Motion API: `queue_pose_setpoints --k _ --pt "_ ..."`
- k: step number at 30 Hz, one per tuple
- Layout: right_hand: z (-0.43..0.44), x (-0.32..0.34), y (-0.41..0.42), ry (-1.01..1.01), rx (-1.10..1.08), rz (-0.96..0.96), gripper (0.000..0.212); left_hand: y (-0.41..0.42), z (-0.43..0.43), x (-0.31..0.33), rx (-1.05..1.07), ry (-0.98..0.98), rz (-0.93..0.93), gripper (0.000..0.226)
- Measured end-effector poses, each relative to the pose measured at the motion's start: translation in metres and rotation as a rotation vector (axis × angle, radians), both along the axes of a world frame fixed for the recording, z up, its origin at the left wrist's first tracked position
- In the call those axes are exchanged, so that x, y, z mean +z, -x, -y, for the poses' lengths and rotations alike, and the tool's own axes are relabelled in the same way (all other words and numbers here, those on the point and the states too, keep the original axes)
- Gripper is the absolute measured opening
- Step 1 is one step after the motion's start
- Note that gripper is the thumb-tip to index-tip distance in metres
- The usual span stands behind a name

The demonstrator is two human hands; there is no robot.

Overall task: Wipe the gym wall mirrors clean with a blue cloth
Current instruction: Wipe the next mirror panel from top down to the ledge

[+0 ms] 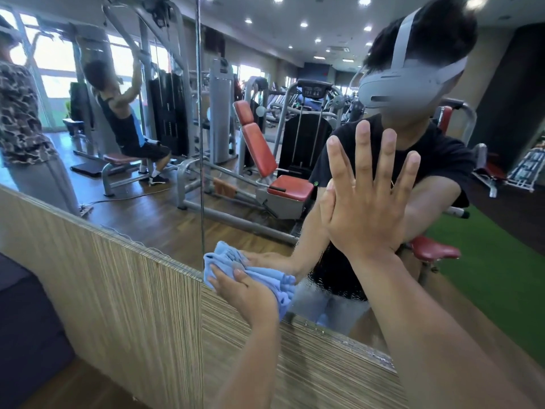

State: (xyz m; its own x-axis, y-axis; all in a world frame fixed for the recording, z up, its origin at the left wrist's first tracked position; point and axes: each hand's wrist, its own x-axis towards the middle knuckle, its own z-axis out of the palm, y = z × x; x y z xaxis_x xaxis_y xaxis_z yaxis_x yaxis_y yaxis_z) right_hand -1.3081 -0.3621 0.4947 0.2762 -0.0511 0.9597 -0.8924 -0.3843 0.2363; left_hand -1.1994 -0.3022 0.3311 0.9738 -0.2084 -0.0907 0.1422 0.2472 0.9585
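Note:
The wall mirror [141, 199] fills the upper view, with a vertical seam [201, 143] between two panes. My left hand [244, 293] holds a bunched blue cloth [265, 278] against the glass at the mirror's bottom edge, just right of the seam. Fingers and thumb lie over the cloth's folds. My right hand [365, 202] rests flat on the right pane, higher up, with its fingers spread and nothing in it. The glass below my right hand looks wet or smeared.
A striped wood-look panel [118, 290] covers the wall below the mirror. A dark padded seat [23, 320] stands at the lower left. The mirror reflects gym machines, red benches, other people and green turf behind me.

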Motion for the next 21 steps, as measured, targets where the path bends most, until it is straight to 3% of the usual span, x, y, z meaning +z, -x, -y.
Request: queue_pose_setpoints --k 6,11,15,18,21 --pt "0.001 0.000 -0.001 0.000 -0.003 0.004 0.060 -0.026 0.002 0.053 0.083 0.071 -0.051 0.051" --pt "0.000 -0.001 0.000 -0.029 0.019 -0.001 0.062 -0.056 0.013 0.154 0.090 0.254 0.208 0.054" --pt "-0.001 0.000 0.001 -0.044 0.019 -0.024 0.064 -0.055 0.013 0.231 0.089 0.174 0.421 0.051" --pt "-0.001 0.000 0.001 -0.049 0.020 -0.027 0.064 -0.054 0.010 0.214 0.092 0.141 0.532 0.051" --pt "-0.001 0.000 0.000 -0.035 0.006 -0.014 0.061 -0.053 0.008 0.153 0.087 0.102 0.520 0.051"
